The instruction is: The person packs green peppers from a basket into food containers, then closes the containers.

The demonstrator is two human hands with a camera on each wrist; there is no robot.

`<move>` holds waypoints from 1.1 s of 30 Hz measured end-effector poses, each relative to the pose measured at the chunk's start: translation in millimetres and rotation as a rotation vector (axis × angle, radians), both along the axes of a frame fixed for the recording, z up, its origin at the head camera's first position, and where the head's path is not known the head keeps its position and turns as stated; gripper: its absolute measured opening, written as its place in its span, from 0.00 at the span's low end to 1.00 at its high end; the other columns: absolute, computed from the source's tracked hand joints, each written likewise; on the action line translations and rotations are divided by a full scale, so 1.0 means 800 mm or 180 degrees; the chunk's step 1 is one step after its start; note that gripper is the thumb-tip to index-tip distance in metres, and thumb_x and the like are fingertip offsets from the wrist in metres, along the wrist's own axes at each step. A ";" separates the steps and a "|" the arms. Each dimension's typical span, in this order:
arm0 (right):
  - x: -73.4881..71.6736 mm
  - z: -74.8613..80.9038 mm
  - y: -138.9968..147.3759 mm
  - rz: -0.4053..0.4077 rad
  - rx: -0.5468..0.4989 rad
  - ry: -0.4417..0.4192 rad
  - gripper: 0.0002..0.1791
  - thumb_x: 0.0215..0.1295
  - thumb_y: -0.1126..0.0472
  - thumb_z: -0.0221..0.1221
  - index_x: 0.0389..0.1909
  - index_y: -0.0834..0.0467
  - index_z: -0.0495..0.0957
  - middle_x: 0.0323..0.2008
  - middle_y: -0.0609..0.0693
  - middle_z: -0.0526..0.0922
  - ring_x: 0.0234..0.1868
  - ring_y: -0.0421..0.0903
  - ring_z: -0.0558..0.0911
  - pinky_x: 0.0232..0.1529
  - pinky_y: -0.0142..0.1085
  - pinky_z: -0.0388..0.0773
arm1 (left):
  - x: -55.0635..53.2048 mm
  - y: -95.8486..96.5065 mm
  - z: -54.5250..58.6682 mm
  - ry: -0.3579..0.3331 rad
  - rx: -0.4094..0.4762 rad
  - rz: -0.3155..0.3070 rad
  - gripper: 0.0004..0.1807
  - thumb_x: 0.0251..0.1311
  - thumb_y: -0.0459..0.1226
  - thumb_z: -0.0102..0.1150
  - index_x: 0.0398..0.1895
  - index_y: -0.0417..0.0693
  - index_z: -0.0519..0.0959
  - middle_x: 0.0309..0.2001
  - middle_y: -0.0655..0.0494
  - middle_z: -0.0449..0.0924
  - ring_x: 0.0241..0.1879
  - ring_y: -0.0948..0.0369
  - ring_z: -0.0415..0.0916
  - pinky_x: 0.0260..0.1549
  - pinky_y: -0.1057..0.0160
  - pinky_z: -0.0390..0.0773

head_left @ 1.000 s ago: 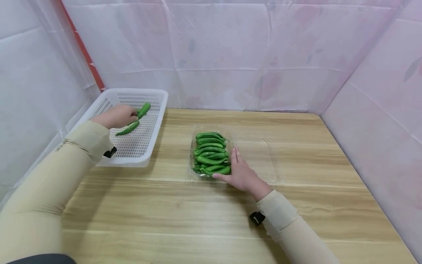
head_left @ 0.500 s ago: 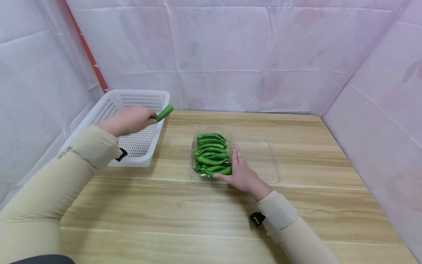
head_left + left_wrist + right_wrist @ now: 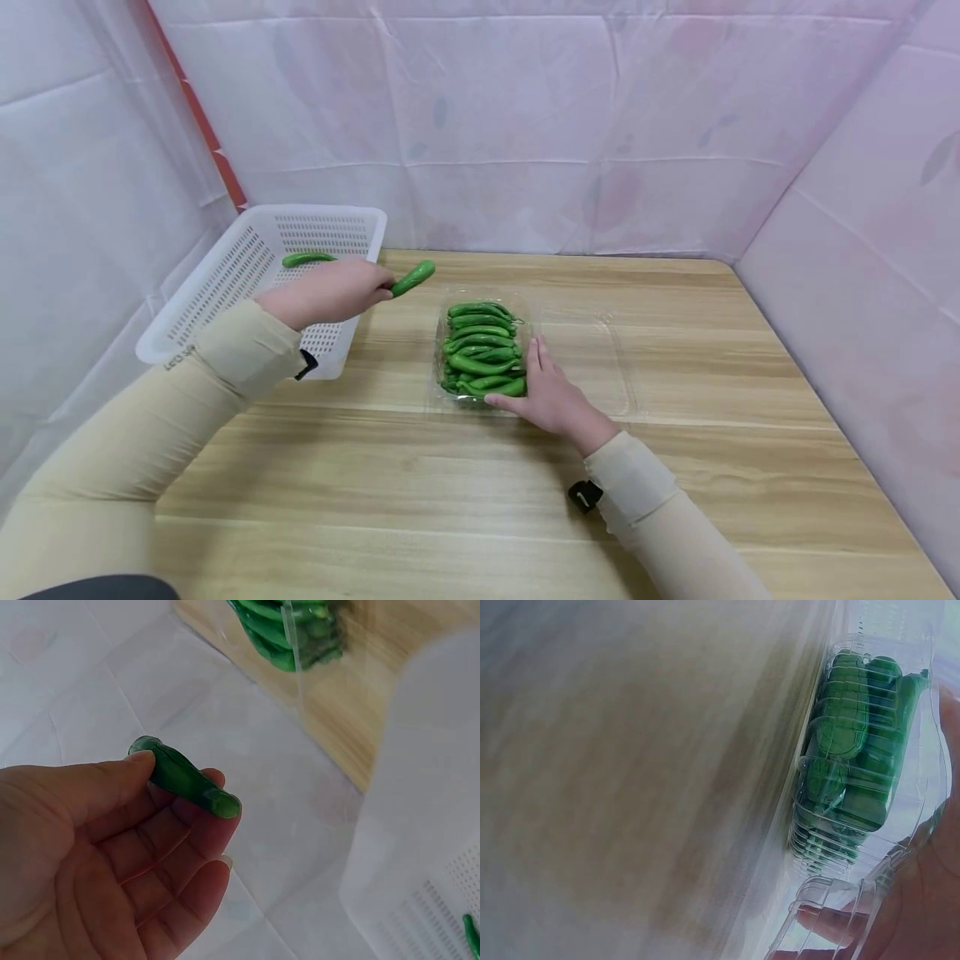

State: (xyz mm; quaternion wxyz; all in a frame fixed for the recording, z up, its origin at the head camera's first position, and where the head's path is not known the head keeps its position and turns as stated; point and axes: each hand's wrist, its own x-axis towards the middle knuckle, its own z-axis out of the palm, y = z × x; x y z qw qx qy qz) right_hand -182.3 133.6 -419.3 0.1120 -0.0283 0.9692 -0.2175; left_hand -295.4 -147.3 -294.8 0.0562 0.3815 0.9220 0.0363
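My left hand [image 3: 341, 290] pinches a green chili pepper [image 3: 412, 278] between thumb and fingers, above the right rim of the white basket [image 3: 358, 329]. The left wrist view shows that pepper [image 3: 184, 778] lying across the fingertips with the thumb on one end. Another green pepper [image 3: 307, 259] lies in the basket, partly behind the hand. A clear plastic box [image 3: 439, 350] holds a stack of green peppers [image 3: 482, 350] lying side by side. My right hand [image 3: 553, 398] rests against its right side, fingers straight along the wall and thumb at the near corner.
The clear lid [image 3: 588, 358] lies folded open on the wooden table [image 3: 420, 492], to the right of the box. Pale sheet walls [image 3: 510, 125] enclose the table at the back and both sides. The basket stands close to the left wall.
The left hand has lifted a green pepper from the basket and carried it right, past the basket's rim toward the clear box. The right hand has stayed at the box.
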 end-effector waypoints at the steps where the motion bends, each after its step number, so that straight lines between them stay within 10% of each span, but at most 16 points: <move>1: 0.000 0.000 0.000 0.0005 0.0000 0.0006 0.68 0.48 0.22 0.49 0.70 0.66 0.30 0.71 0.61 0.29 0.69 0.63 0.44 0.61 0.56 0.57 | 0.001 0.004 -0.002 -0.0011 -0.0008 -0.0023 0.09 0.67 0.37 0.49 0.29 0.46 0.74 0.23 0.55 0.71 0.23 0.59 0.67 0.25 0.61 0.69; 19: 0.001 0.004 -0.003 0.0008 0.0012 -0.0022 0.69 0.46 0.21 0.48 0.70 0.66 0.29 0.71 0.62 0.29 0.69 0.64 0.44 0.61 0.56 0.57 | 0.021 0.051 -0.028 -0.0024 0.0080 -0.0528 0.09 0.67 0.37 0.48 0.28 0.48 0.75 0.28 0.57 0.76 0.30 0.59 0.74 0.33 0.57 0.75; 33: -0.003 0.002 -0.002 0.0035 0.0035 -0.0026 0.68 0.48 0.22 0.50 0.70 0.66 0.29 0.71 0.62 0.30 0.69 0.63 0.44 0.60 0.56 0.59 | 0.048 0.093 -0.080 0.0292 0.0000 -0.1004 0.07 0.66 0.37 0.52 0.35 0.46 0.79 0.31 0.57 0.76 0.33 0.61 0.75 0.36 0.61 0.78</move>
